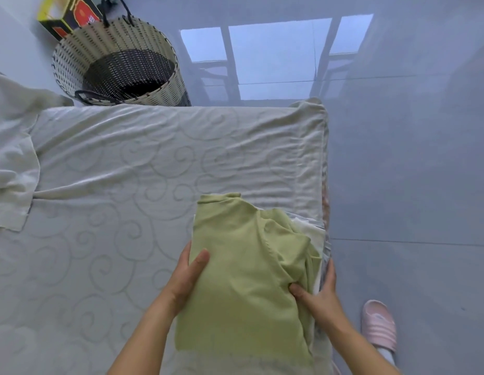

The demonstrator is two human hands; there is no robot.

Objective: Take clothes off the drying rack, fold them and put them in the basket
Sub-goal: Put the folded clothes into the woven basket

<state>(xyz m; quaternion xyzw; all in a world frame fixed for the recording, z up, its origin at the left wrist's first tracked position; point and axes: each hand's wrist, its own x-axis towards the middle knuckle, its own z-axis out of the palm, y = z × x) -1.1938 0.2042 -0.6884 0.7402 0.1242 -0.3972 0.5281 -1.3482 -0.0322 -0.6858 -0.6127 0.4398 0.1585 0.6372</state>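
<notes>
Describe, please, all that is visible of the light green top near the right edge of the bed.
The light green top is a soft, knit-looking garment with a short raised collar at its far end. It is folded into a long rectangle, with a sleeve turned over its right side in loose creases. It lies on paler folded clothes on the quilted bed cover. The left hand grips its left edge, thumb on top; the right hand holds its right side, thumb on the fold.

folded shirt [243, 269] lies on the bed's [127, 185] near right corner; basket [121, 63] stands beyond its far edge.
</notes>
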